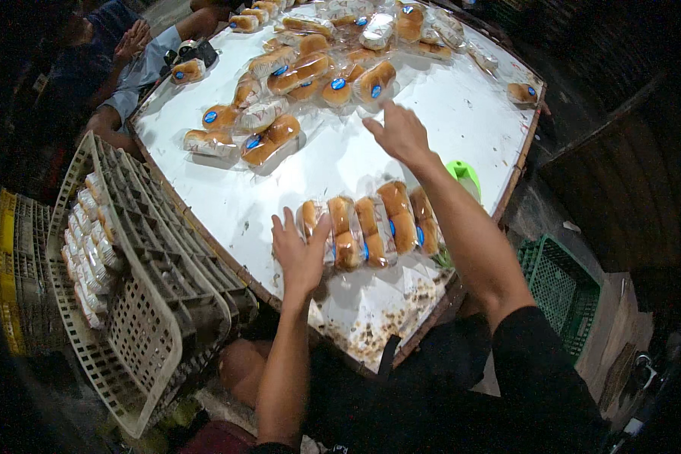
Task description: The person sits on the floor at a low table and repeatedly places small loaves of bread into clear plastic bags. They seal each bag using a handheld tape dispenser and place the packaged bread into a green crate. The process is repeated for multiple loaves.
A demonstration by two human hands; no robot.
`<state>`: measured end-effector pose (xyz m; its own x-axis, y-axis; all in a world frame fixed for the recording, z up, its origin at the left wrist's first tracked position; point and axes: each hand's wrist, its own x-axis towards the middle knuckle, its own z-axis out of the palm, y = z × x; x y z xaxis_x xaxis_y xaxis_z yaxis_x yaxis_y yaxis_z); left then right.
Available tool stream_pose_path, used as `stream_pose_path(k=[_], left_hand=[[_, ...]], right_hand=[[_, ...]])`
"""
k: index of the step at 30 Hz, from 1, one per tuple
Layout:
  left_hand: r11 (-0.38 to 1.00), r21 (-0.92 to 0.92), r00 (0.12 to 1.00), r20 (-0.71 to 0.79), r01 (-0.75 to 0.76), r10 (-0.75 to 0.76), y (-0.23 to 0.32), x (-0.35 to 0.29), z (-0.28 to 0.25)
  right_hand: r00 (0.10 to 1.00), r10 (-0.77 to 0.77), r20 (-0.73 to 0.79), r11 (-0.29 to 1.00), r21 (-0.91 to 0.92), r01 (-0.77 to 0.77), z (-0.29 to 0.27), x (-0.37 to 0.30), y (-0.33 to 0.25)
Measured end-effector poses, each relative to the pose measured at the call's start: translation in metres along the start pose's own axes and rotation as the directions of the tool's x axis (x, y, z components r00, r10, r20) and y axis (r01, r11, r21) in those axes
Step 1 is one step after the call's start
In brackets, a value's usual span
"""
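Observation:
Several packaged bread rolls (346,246) stand in a neat row near the table's front, in clear wrappers with blue labels. At the row's left end is my left hand (299,246), fingers spread, its thumb side against the end pack. My right hand (402,136) is stretched over the table beyond the row, just short of a loose heap of packed rolls (310,72). Its fingers are apart and nothing shows in them. The closest roll to it is a pack with a blue label (374,79). My right forearm partly hides the row's right end.
A white table (204,185) carries the bread; its near corner has brown stains. A bright green plastic object (463,175) sits by my right forearm. Left stands a tilted grey crate (140,310) with wrapped packs, beside a yellow crate (5,265). A green crate (560,287) is lower right. Someone's hands (132,39) show far left.

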<state>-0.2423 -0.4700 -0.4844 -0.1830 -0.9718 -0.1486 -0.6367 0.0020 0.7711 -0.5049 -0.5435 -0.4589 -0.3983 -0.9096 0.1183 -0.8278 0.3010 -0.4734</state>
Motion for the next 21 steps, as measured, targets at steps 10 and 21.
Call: stream_pose_path(k=[10, 21], left_hand=[[0.777, -0.612, 0.987, 0.144, 0.144, -0.069, 0.027, -0.007, -0.038], [0.787, -0.596, 0.930, 0.178, -0.158, 0.322, 0.042, -0.048, -0.006]], right_hand=[[0.871, 0.482, -0.094, 0.858, 0.256, -0.446, 0.039, 0.106, 0.059], [0.985, -0.094, 0.143, 0.468, 0.880, -0.083, -0.036, -0.196, -0.055]])
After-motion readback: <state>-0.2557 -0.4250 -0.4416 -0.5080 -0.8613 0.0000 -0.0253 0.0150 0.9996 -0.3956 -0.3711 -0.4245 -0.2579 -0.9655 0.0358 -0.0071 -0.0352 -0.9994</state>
